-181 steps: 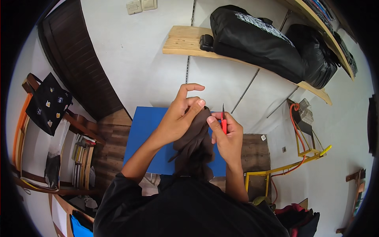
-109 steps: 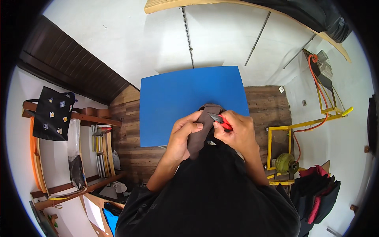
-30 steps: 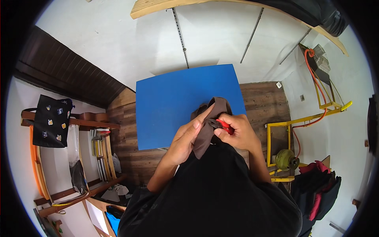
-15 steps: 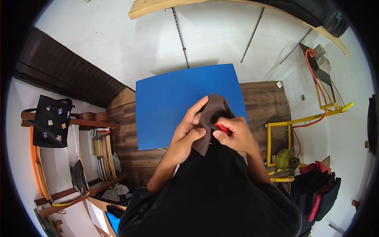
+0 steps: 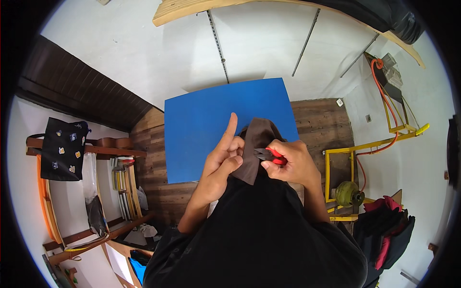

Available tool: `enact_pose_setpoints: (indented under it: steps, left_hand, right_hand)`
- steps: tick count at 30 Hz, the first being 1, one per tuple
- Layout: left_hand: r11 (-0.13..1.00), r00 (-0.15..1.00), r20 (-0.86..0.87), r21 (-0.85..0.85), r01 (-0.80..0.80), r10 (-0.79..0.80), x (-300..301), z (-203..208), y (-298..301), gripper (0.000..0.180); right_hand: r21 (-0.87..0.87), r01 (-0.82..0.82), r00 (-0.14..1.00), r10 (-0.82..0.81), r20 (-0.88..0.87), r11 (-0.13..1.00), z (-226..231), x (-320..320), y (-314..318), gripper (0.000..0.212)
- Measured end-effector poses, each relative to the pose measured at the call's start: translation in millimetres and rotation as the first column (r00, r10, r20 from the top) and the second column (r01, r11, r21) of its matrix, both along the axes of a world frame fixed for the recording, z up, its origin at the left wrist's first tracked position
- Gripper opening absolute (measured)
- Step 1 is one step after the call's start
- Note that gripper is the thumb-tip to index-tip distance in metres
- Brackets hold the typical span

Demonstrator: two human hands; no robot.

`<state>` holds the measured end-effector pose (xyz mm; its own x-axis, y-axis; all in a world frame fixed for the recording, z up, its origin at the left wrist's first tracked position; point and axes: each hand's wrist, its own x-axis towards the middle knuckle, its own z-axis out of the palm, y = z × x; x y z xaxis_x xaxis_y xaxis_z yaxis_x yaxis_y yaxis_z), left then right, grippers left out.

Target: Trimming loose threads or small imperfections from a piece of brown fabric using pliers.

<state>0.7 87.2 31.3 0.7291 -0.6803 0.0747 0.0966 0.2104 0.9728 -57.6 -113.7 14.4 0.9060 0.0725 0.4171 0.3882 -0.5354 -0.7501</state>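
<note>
A piece of dark brown cloth (image 5: 260,134) hangs in front of my chest, over the near edge of the blue tabletop. My left hand (image 5: 217,166) pinches its left edge between thumb and curled fingers, while the index finger points straight up, off the fabric. In my closed right hand (image 5: 298,164) is a pair of small red-handled snips (image 5: 276,154). Their dark jaws look parted and point left, at or just in front of the cloth's middle; whether they touch it I cannot tell. My fingers hide part of the handles.
Beneath my hands stands the blue table (image 5: 206,129). A yellow metal frame (image 5: 329,177) with a green gas cylinder (image 5: 346,193) and orange hose is on the right, near a pile of dark and red cloth (image 5: 384,233). Shelves with a black bag (image 5: 65,149) line the left.
My left index finger has lifted off the cloth and straightened upward. The snips have drawn back slightly to the right, so their jaws now show. The cloth has shifted a little.
</note>
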Motion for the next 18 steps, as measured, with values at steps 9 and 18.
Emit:
enact_pose_setpoints:
  steps: [9, 18]
  left_hand:
    - [0.999, 0.989, 0.148, 0.043, 0.000, -0.006, -2, 5, -12, 0.091]
    - [0.994, 0.961, 0.266, 0.053, -0.091, 0.074, 4, 10, -27, 0.082]
  right_hand:
    - [0.325, 0.129, 0.980, -0.071, -0.185, 0.937, -10, -1, -1, 0.024]
    - [0.709, 0.222, 0.953, 0.005, -0.303, 0.670, 8, -6, 9, 0.016]
